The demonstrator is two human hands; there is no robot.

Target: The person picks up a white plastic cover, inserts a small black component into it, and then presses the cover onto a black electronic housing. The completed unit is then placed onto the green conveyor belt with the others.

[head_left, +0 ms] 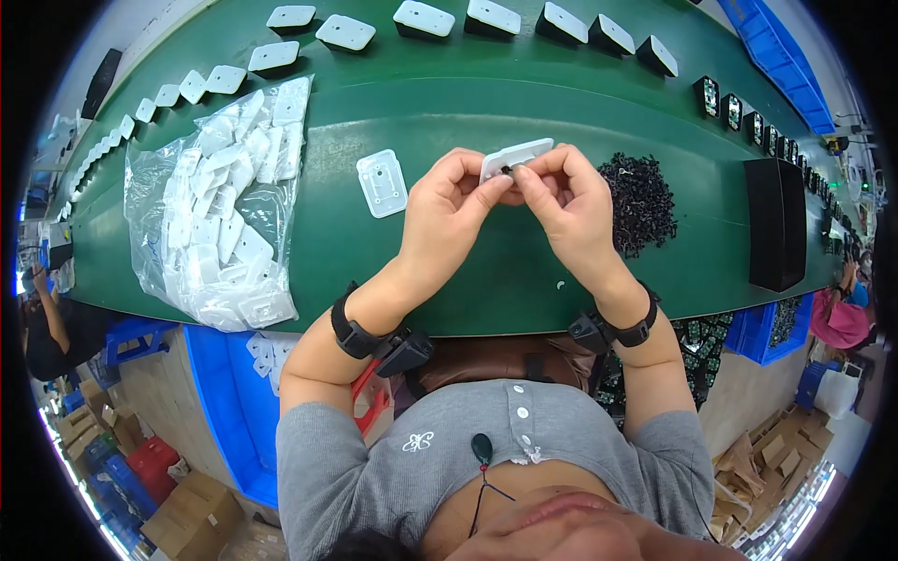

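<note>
Between both hands, above the green table, a white plastic cover (520,154) is held tilted. My left hand (451,210) pinches its left end with thumb and fingers. My right hand (567,201) is closed at its right side, the thumb pressing near a small black part (507,170) at the cover's lower edge. That black part is mostly hidden by the fingertips. Another white cover (382,183) lies flat on the table left of my left hand, its inner side with small posts facing up. A heap of small black parts (639,206) lies just right of my right hand.
A clear plastic bag (150,201) of white covers lies at left. Black housings with white tops (491,19) line the far side; black housings with circuit boards (732,110) continue right. A black tray (776,224) stands at right. Blue bins (224,402) flank my seat.
</note>
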